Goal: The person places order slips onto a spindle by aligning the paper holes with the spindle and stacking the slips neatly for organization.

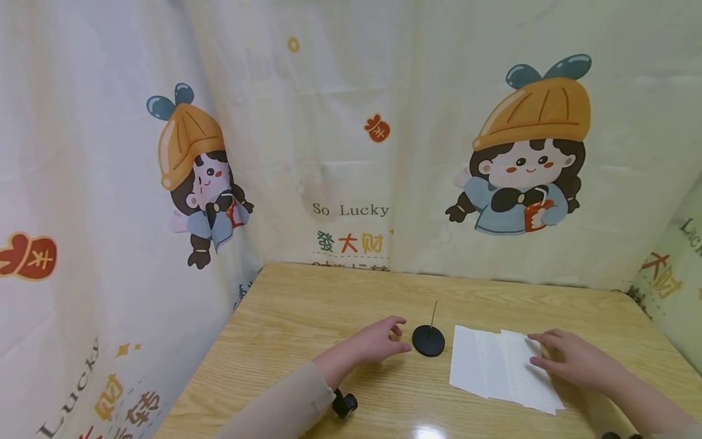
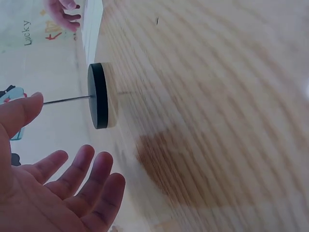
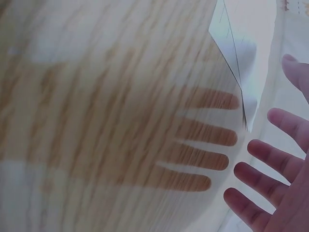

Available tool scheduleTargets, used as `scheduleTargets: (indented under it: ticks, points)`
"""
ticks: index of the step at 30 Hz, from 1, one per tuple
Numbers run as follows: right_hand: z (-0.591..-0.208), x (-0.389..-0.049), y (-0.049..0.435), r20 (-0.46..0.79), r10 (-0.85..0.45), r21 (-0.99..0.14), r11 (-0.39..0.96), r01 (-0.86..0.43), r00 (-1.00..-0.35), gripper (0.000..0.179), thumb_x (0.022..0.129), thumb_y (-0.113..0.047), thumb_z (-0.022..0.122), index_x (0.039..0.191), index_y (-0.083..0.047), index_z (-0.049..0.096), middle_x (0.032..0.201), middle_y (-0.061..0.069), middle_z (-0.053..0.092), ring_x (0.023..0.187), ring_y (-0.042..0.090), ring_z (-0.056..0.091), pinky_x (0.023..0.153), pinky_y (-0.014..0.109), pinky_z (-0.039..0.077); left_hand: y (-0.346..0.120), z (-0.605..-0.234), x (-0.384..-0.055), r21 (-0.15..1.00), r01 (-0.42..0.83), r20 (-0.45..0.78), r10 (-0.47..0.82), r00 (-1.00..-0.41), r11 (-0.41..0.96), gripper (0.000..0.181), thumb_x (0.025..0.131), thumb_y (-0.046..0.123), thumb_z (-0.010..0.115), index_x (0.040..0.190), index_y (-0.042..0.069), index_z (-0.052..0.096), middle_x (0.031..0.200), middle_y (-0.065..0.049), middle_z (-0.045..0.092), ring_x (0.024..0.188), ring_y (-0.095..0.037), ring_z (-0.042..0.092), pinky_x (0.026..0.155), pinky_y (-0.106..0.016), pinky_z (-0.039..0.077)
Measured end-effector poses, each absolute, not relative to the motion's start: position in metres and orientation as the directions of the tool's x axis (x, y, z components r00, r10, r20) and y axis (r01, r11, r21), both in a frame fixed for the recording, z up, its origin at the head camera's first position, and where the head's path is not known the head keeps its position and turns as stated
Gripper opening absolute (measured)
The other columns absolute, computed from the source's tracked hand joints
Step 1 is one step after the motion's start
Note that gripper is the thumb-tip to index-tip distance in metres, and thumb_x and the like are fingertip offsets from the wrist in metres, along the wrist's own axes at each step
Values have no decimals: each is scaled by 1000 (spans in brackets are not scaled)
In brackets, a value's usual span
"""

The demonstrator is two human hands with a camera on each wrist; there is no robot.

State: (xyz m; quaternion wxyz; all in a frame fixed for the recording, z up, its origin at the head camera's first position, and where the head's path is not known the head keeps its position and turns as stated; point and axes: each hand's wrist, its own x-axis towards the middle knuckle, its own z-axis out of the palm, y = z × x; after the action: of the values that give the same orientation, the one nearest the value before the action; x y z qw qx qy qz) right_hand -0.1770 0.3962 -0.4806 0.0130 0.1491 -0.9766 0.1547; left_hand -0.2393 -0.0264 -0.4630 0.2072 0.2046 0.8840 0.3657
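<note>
A round black base with a thin upright metal spike stands on the table. Just left of it is my left hand, fingers loosely bent and apart from the base. In the left wrist view the left hand holds nothing, its thumb near the spike's tip in that view. Several white paper sheets lie overlapped, fanned out to the right of the base. My right hand hovers at their right edge with fingers extended. The right wrist view shows its spread fingers beside the sheets, gripping nothing.
The wooden table reflects both hands. Behind it and at the sides hang pale curtains printed with cartoon figures and lettering. A small black device sits at my left wrist.
</note>
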Motion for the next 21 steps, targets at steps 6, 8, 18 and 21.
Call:
scheduleTargets:
  ticks: [6,8,18,21]
  points:
    - [-482,-184,397,40,-289,-271,918,-289,-957,60,85,-50,74,122,-3,67,114,22,61,104,43,59,86,61,47,-21,-465,-245,687,248,-224,523,-822,684,62,91,39,72,144,19,48,125,0,60,107,-14,59,91,-38,48]
    - [-482,-187,397,43,-295,-261,919,-295,-955,62,84,-50,74,121,-2,67,113,21,61,103,42,59,86,60,47,-18,-465,-247,680,250,-230,524,-820,689,62,90,39,73,143,19,48,125,0,60,106,-14,59,91,-37,48]
    - [-483,-195,397,-16,-301,-262,922,-286,-954,66,82,-53,74,117,3,67,112,21,61,103,42,58,86,60,46,-6,-469,-251,614,284,-239,517,-822,736,58,88,37,75,138,17,54,121,-3,64,101,-14,61,89,-34,49]
    - [-484,-195,397,-22,-300,-268,921,-283,-954,66,82,-51,75,116,4,67,111,21,61,102,41,59,86,59,47,-2,-470,-251,596,292,-240,514,-824,748,58,87,36,76,137,17,54,120,-4,65,98,-12,61,88,-33,49]
